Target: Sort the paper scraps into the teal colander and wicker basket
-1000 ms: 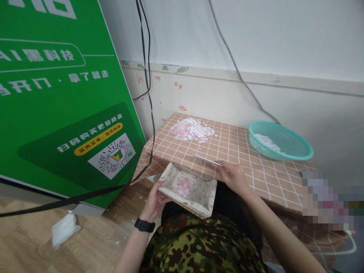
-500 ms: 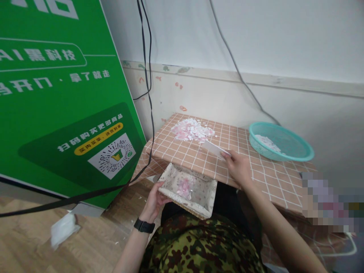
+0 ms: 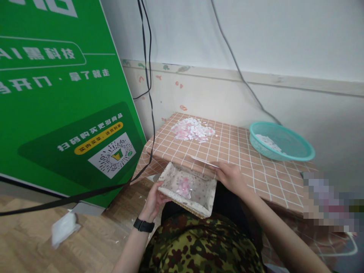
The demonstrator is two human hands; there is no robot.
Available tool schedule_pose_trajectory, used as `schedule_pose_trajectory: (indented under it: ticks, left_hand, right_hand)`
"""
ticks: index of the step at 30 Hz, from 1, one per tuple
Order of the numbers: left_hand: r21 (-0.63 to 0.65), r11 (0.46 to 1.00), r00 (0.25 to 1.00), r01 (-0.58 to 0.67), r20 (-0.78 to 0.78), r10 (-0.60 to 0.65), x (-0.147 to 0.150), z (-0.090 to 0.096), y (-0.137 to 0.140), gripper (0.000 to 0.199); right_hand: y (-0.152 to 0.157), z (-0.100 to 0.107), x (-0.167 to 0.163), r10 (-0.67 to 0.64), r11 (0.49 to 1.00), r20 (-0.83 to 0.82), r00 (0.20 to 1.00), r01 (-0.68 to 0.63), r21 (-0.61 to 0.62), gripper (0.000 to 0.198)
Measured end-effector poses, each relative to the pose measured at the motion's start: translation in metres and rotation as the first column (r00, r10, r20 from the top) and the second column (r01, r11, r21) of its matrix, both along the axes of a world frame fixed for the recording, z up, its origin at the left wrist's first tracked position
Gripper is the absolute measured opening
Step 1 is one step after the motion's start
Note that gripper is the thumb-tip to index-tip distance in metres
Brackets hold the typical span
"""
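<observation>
My left hand (image 3: 156,200) grips the left side of a fabric-lined basket (image 3: 206,197), held just below the table's front edge. Inside the basket lie some pink and white paper-like bits (image 3: 184,187). Between the fingers of my right hand (image 3: 229,175) is a thin, flat white card-like strip (image 3: 200,161), seen nearly edge-on at the table's front edge, above the basket's far rim. A heap of small white and pink pieces (image 3: 192,129) is spread on the tabletop beyond it.
A checked brown cloth covers the table (image 3: 227,146). On its right stands a turquoise plastic basket (image 3: 295,146) holding white pieces. A green printed cabinet (image 3: 65,113) and hanging black cables (image 3: 150,110) are on the left. A white plastic bag (image 3: 65,229) lies on the floor.
My right hand has drawn the white strip from beside the heap toward me, down to the table's front edge. The left hand and its basket have hardly moved.
</observation>
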State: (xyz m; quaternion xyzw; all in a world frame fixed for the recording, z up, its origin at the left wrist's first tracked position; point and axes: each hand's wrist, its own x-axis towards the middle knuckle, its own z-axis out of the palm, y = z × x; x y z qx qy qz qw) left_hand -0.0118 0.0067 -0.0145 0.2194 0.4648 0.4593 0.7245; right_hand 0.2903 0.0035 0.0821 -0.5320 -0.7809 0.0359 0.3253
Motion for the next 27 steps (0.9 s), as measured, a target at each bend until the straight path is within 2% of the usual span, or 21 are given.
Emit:
schedule_pose_trajectory:
  ticks: [2, 4, 7, 10, 12, 14, 19, 27]
  left_hand:
    - [0.012, 1.0, 1.0, 0.006, 0.005, -0.006, 0.0, 0.001, -0.001, 0.03]
    - [0.02, 1.0, 1.0, 0.012, 0.007, -0.012, 0.001, 0.003, -0.001, 0.03]
    - [0.011, 1.0, 1.0, 0.015, 0.0, -0.015, 0.001, 0.005, -0.002, 0.03]
    - [0.004, 1.0, 1.0, 0.017, 0.008, -0.017, 0.001, 0.005, -0.002, 0.032]
    - [0.001, 1.0, 1.0, 0.011, 0.007, -0.011, 0.002, 0.002, -0.003, 0.034]
    - [-0.013, 1.0, 1.0, 0.004, -0.001, -0.004, 0.004, -0.001, -0.005, 0.034]
    - [-0.019, 0.999, 0.998, 0.038, 0.044, -0.038, 0.019, -0.01, -0.017, 0.031]
    - [-0.103, 0.995, 0.998, 0.018, 0.057, -0.012, 0.037, -0.015, -0.024, 0.025]
  right_hand:
    - [-0.012, 0.003, -0.005, 0.062, 0.998, -0.043, 0.997, -0.063, -0.03, 0.025]
    - [-0.017, 0.006, -0.005, 0.051, 0.998, -0.08, 0.995, -0.054, -0.035, 0.023]
    - [-0.008, 0.009, 0.007, -0.118, 0.993, -0.118, 0.986, 0.121, 0.017, 0.024]
    - [0.015, 0.009, 0.028, -0.328, 0.941, -0.124, 0.936, 0.336, 0.05, 0.032]
    - [0.032, 0.01, 0.042, -0.391, 0.914, -0.101, 0.915, 0.398, 0.073, 0.036]
    - [0.049, 0.011, 0.053, -0.394, 0.914, -0.069, 0.917, 0.398, 0.073, 0.039]
    - [0.086, 0.014, 0.07, -0.255, 0.966, -0.068, 0.965, 0.256, 0.013, 0.043]
    - [0.132, 0.014, 0.1, -0.297, 0.954, -0.071, 0.952, 0.299, 0.031, 0.046]
